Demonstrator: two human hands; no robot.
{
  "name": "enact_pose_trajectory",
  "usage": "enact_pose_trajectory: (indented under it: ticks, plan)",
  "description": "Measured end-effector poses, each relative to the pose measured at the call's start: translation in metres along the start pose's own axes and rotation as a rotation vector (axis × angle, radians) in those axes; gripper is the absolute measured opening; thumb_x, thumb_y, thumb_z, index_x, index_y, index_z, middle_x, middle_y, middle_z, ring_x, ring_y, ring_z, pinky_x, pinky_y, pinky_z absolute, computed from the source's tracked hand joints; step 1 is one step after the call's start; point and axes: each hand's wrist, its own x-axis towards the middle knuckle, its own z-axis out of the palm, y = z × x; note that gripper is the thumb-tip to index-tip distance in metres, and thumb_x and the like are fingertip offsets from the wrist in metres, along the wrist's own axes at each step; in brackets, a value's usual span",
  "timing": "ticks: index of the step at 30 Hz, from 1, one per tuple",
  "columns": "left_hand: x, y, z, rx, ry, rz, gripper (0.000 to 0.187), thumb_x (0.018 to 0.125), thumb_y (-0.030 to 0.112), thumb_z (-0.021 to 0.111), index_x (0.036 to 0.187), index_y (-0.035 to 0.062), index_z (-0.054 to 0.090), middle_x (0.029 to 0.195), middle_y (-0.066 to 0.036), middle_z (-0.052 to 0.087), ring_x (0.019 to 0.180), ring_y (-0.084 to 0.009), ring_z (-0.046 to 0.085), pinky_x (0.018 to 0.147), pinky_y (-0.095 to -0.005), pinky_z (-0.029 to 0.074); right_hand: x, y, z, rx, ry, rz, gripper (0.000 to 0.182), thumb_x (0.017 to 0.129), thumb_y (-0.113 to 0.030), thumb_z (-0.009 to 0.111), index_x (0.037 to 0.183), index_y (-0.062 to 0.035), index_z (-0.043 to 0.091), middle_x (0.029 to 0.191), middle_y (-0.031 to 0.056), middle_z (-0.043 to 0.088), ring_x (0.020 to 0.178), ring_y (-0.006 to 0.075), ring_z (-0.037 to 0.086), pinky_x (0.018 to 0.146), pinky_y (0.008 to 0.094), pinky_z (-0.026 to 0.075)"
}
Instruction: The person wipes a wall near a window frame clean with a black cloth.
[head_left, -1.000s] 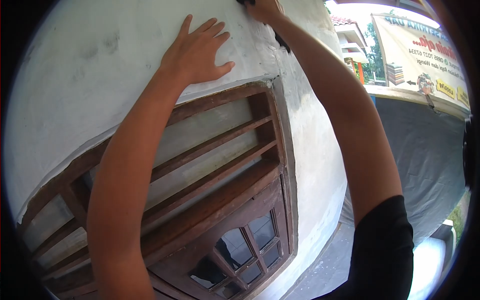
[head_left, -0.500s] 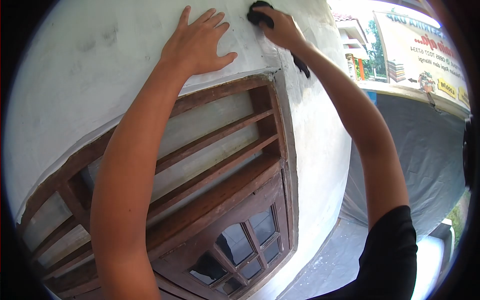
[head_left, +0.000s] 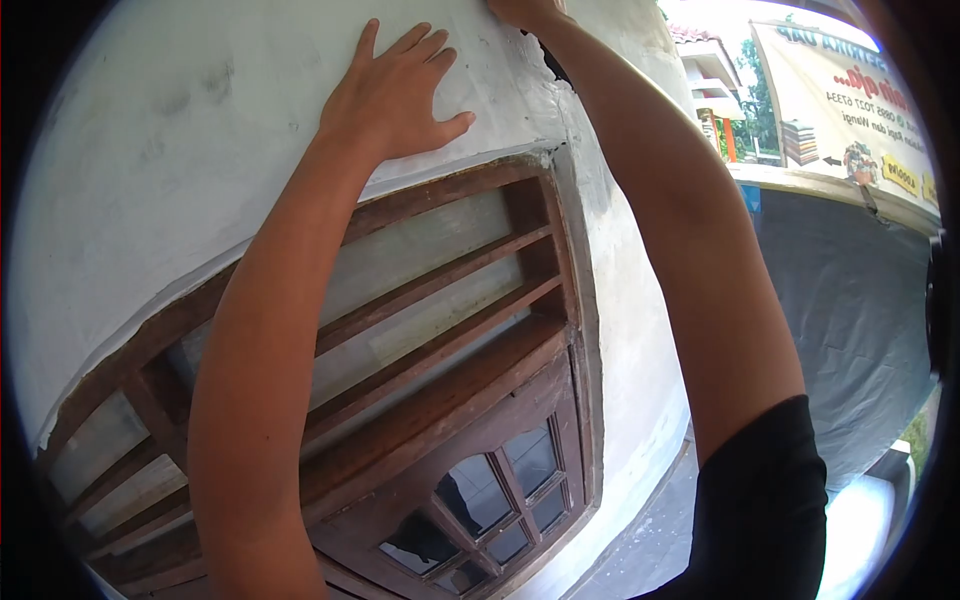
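While left hand lies flat on wall, right hand presses higher.

Count: two bare hands, left hand and right hand; one white plastered wall; one brown wooden window frame; one printed banner.

Matt plaster wall, wooden frame

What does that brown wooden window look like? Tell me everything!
The window is dark brown, worn wood set in a white wall. Slanted slats fill its upper part; below sit small glass panes under an arched bar. It looks tilted in this view. The left hand lies flat on the wall just above it, not touching it.
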Motion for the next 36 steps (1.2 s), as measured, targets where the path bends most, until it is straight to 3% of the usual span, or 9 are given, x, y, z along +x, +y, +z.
enact_pose_trajectory:
  ticks: [2, 4, 7, 9, 16, 20, 23, 26, 36]
  plan:
    - [-0.001, -0.001, 0.001, -0.003, 0.0, 0.0, 0.075, 0.089, 0.057, 0.063, 0.149, 0.0129, 0.054, 0.162, -0.003, 0.044, 0.153, -0.0186, 0.034, 0.13, -0.0524, 0.014, -0.006, 0.003, 0.006, 0.007, 0.04, 0.004, 0.04, 0.086, -0.009, 0.064, 0.126, -0.0047, 0.068, 0.124, 0.0241, 0.069, 0.114, 0.0422, 0.065, 0.1, 0.0499, 0.053]
    - [0.001, 0.0, 0.001, -0.01, 0.014, 0.002, 0.075, 0.089, 0.057, 0.063, 0.149, 0.013, 0.054, 0.162, -0.003, 0.044, 0.153, -0.0187, 0.035, 0.13, -0.0523, 0.014, -0.012, 0.008, 0.002, -0.272, -0.479, 0.218, 0.041, 0.086, -0.01, 0.065, 0.127, -0.0044, 0.068, 0.123, 0.0248, 0.069, 0.114, 0.0423, 0.066, 0.1, 0.0495, 0.053]
    - [0.001, 0.0, -0.001, -0.03, -0.004, -0.004, 0.075, 0.089, 0.057, 0.064, 0.149, 0.0132, 0.054, 0.162, -0.004, 0.044, 0.153, -0.0182, 0.034, 0.13, -0.0522, 0.014, -0.068, 0.026, -0.02, 0.019, -0.04, -0.225, 0.042, 0.087, -0.011, 0.066, 0.128, -0.0042, 0.067, 0.122, 0.0247, 0.07, 0.114, 0.0417, 0.066, 0.1, 0.049, 0.053]
    - [0.002, 0.001, -0.002, -0.009, -0.04, -0.005, 0.075, 0.089, 0.056, 0.064, 0.149, 0.0135, 0.054, 0.162, -0.004, 0.044, 0.153, -0.0179, 0.034, 0.13, -0.0523, 0.014, -0.11, 0.03, -0.031, -0.12, -0.022, -0.19, 0.045, 0.088, -0.022, 0.067, 0.133, -0.0249, 0.064, 0.108, 0.0174, 0.07, 0.097, 0.0426, 0.07, 0.088, 0.0515, 0.057]
    - [0.002, 0.001, 0.001, -0.005, -0.021, -0.011, 0.075, 0.089, 0.056, 0.063, 0.149, 0.0136, 0.055, 0.162, -0.004, 0.044, 0.153, -0.018, 0.034, 0.13, -0.0522, 0.014, -0.141, 0.015, -0.047, -0.161, -0.053, -0.107, 0.044, 0.091, -0.015, 0.068, 0.134, -0.0208, 0.064, 0.11, 0.0181, 0.071, 0.102, 0.0415, 0.069, 0.09, 0.0488, 0.056]
    - [0.002, -0.001, 0.001, -0.024, 0.004, 0.002, 0.075, 0.089, 0.058, 0.063, 0.148, 0.0132, 0.055, 0.161, -0.005, 0.045, 0.153, -0.0168, 0.033, 0.13, -0.0531, 0.012, -0.034, 0.041, -0.002, -0.047, -0.005, -0.216, 0.043, 0.088, -0.012, 0.066, 0.131, -0.0071, 0.066, 0.124, 0.023, 0.07, 0.114, 0.041, 0.066, 0.1, 0.0482, 0.054]
    - [0.0, -0.001, 0.003, -0.021, 0.004, 0.011, 0.074, 0.089, 0.057, 0.062, 0.148, 0.0132, 0.055, 0.161, -0.005, 0.045, 0.153, -0.0169, 0.033, 0.13, -0.0529, 0.011, 0.02, 0.016, -0.002, -0.07, -0.014, -0.162, 0.042, 0.09, -0.014, 0.066, 0.132, -0.0108, 0.066, 0.127, 0.0208, 0.069, 0.115, 0.0401, 0.066, 0.1, 0.048, 0.054]
    - [0.002, -0.003, 0.004, -0.011, 0.02, 0.009, 0.074, 0.089, 0.057, 0.062, 0.148, 0.0132, 0.055, 0.161, -0.004, 0.045, 0.153, -0.0171, 0.033, 0.13, -0.0527, 0.011, 0.027, -0.013, -0.012, 0.052, -0.218, 0.158, 0.041, 0.092, -0.016, 0.064, 0.132, -0.0134, 0.066, 0.13, 0.0195, 0.068, 0.117, 0.0399, 0.065, 0.101, 0.0482, 0.053]
    - [0.0, -0.001, -0.002, -0.007, 0.028, 0.016, 0.073, 0.089, 0.056, 0.064, 0.148, 0.0142, 0.057, 0.161, -0.005, 0.046, 0.153, -0.0182, 0.035, 0.13, -0.0512, 0.015, -0.084, 0.04, -0.036, -0.047, -0.072, -0.373, 0.041, 0.091, -0.013, 0.068, 0.132, -0.0158, 0.064, 0.113, 0.0194, 0.072, 0.104, 0.0421, 0.069, 0.092, 0.0482, 0.056]
